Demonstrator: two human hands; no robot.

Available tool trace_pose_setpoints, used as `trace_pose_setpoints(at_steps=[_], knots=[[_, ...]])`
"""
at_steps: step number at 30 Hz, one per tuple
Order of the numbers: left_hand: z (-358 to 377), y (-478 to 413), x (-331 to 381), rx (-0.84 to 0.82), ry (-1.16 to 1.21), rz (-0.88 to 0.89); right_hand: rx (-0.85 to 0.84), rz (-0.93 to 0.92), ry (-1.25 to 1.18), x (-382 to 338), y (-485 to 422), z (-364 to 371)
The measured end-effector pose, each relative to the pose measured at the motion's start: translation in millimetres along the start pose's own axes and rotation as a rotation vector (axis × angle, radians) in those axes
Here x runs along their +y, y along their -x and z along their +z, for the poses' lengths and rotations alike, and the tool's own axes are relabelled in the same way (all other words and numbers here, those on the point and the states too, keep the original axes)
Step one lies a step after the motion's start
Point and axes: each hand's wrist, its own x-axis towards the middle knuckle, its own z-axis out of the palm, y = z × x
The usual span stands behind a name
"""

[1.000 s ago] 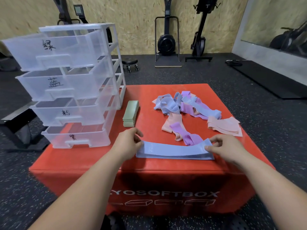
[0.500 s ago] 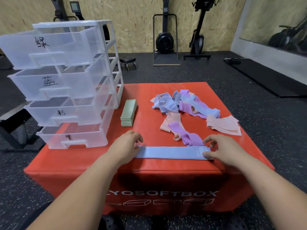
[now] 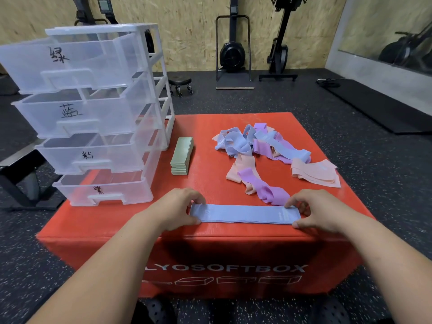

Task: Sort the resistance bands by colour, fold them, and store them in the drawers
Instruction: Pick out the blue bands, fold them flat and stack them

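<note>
Clear drawer unit (image 3: pixel 93 113) stands on the left edge of the red soft box (image 3: pixel 205 183). Its four drawers are slid partway out, each hand-labelled, with nothing visible inside. Just right of it sits a stack of folded green bands (image 3: pixel 182 155), not yet stored.

Left hand (image 3: pixel 173 209) pinches the left end of a blue band (image 3: pixel 245 213), fingers on top, thumb at the near edge. The band lies flat and straight along the front edge. Right hand (image 3: pixel 320 211) pinches the right end the same way.

Behind, toward the back-right corner, is a loose pile (image 3: pixel 252 146) of blue, purple and pink bands, unsorted. A purple end lies touching or just beside the blue band; cannot tell which.

Step in hand: folding a blue band, with green apparently done. The next move calls for carrying one end over onto the other with edges aligned, without dragging the purple band along.
</note>
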Motion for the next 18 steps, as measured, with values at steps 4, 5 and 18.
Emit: trace_pose_setpoints(at_steps=[4, 5, 18], knots=[[-1.9, 4.7, 2.8, -0.017, 0.000, 0.002, -0.028, -0.017, 0.011, 0.0, 3.5, -1.1], [-2.2, 5.6, 3.2, -0.018, 0.001, 0.004, -0.020, -0.023, 0.007, -0.5, 4.9, -0.9], [-0.5, 8.2, 2.4, 0.028, -0.032, 0.029, 0.033, -0.063, -0.037, 4.5, 4.1, 1.4]])
